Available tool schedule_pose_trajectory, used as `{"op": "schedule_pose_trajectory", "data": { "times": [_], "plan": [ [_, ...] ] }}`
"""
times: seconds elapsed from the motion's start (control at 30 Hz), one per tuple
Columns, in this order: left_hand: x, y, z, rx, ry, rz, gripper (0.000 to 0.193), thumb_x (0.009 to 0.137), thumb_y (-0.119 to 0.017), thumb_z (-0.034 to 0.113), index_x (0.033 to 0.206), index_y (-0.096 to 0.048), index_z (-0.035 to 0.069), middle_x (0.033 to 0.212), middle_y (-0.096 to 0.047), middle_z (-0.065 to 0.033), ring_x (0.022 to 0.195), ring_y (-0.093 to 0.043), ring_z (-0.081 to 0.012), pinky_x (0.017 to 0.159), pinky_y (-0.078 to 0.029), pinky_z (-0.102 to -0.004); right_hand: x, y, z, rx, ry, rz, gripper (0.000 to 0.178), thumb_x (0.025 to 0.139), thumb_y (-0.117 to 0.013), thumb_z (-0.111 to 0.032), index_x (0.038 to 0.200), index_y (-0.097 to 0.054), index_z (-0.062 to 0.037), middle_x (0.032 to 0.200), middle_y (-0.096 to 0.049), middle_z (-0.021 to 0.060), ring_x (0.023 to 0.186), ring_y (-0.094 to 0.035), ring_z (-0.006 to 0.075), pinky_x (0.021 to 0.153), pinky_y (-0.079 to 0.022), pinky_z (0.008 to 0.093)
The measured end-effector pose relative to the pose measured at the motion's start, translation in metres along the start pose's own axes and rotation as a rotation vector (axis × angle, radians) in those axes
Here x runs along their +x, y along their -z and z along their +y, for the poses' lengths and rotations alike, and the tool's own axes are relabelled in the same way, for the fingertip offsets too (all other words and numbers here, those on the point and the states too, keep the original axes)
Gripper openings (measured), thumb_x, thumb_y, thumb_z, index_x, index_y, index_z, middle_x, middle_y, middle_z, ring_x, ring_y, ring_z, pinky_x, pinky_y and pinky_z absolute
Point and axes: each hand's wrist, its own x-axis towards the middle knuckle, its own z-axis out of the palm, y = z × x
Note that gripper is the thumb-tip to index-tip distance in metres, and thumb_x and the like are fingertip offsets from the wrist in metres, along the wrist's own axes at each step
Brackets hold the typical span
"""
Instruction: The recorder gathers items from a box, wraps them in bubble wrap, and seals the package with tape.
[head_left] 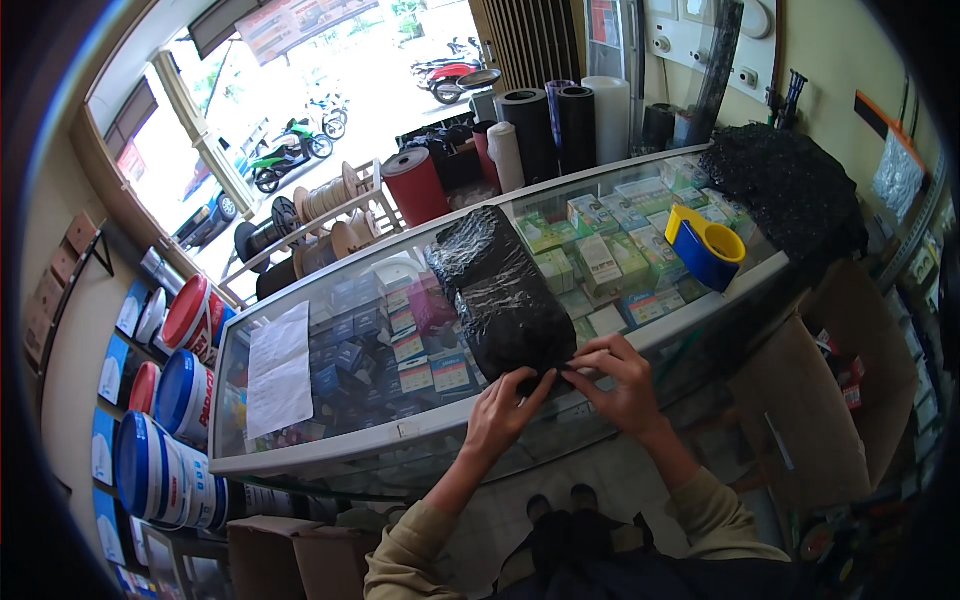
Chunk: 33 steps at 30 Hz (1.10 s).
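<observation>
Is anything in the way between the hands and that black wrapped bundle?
No, nothing visible is in the way. The left hand and right hand both have their fingers at the near end of the black bundle. The blue-and-yellow tape dispenser sits off to the right, not between them.

- Through my feed, bright daylight pours in from a wide open shopfront (310, 85), washing out the street.
- Outside I make out a pale column (200, 130) and at least 2 parked motorcycles, 1 green (285, 155), 1 red (455, 82).
- A brown folding shutter (530, 45) stands beside the opening.
- My right shows a pale yellow wall (840, 50) with a white panel (685, 45).
- 1 long glass counter (330, 447) crosses the room above light floor tiles (620, 480).
</observation>
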Motion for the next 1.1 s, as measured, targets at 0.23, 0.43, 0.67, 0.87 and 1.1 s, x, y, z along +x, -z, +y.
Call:
{"op": "schedule_pose_trajectory", "data": {
  "times": [0.23, 0.43, 0.67, 0.87, 1.1],
  "plan": [
    [-0.002, -0.003, 0.003, -0.094, 0.023, 0.100, 0.042, 0.067, -0.067, 0.002, 0.108, -0.067, 0.013, 0.112, -0.053, -0.0079, 0.090, -0.059, -0.0242, 0.067, -0.052, -0.0320, 0.012, -0.004, 0.007, 0.114, -0.201, -0.230, 0.014, 0.071, -0.075, -0.007, 0.084, -0.069, -0.0055, 0.083, -0.061, 0.0069, 0.077, -0.061, 0.0208, 0.064, -0.049, 0.0302],
    [-0.003, -0.002, -0.006, 0.043, -0.056, 0.034, 0.033, 0.069, -0.066, 0.007, 0.102, -0.066, 0.009, 0.119, -0.058, -0.0065, 0.098, -0.056, -0.0198, 0.079, -0.050, -0.0324, 0.018, 0.011, 0.012, 0.098, -0.054, -0.470, 0.020, 0.072, -0.074, -0.014, 0.091, -0.069, -0.0088, 0.102, -0.055, 0.0095, 0.103, -0.049, 0.0267, 0.085, -0.046, 0.0358],
    [0.004, -0.003, -0.002, 0.393, -0.191, 0.238, 0.026, 0.071, -0.066, 0.010, 0.096, -0.067, 0.015, 0.122, -0.057, -0.0042, 0.110, -0.052, -0.0220, 0.099, -0.033, -0.0425, 0.029, 0.010, 0.022, -0.172, 0.314, -0.249, 0.025, 0.065, -0.075, -0.017, 0.090, -0.070, -0.0169, 0.114, -0.054, 0.0080, 0.120, -0.043, 0.0282, 0.096, -0.042, 0.0387],
    [0.024, 0.025, -0.008, 0.114, -0.046, 0.124, 0.021, 0.071, -0.067, 0.009, 0.092, -0.067, 0.013, 0.120, -0.058, -0.0047, 0.114, -0.052, -0.0226, 0.097, -0.035, -0.0427, 0.043, -0.003, 0.030, -0.153, 0.515, -0.271, 0.019, 0.065, -0.073, -0.015, 0.083, -0.067, -0.0143, 0.116, -0.058, 0.0030, 0.111, -0.053, 0.0248, 0.091, -0.043, 0.0388],
    [0.052, 0.074, -0.001, -0.086, -0.069, 0.172, 0.022, 0.068, -0.069, 0.006, 0.090, -0.067, 0.008, 0.105, -0.064, -0.0043, 0.095, -0.058, -0.0217, 0.085, -0.041, -0.0372, 0.063, 0.010, -0.005, -0.058, 0.524, -0.217, 0.012, 0.071, -0.070, -0.012, 0.082, -0.064, -0.0101, 0.102, -0.063, 0.0007, 0.099, -0.058, 0.0203, 0.087, -0.044, 0.0349]
  ]
}}
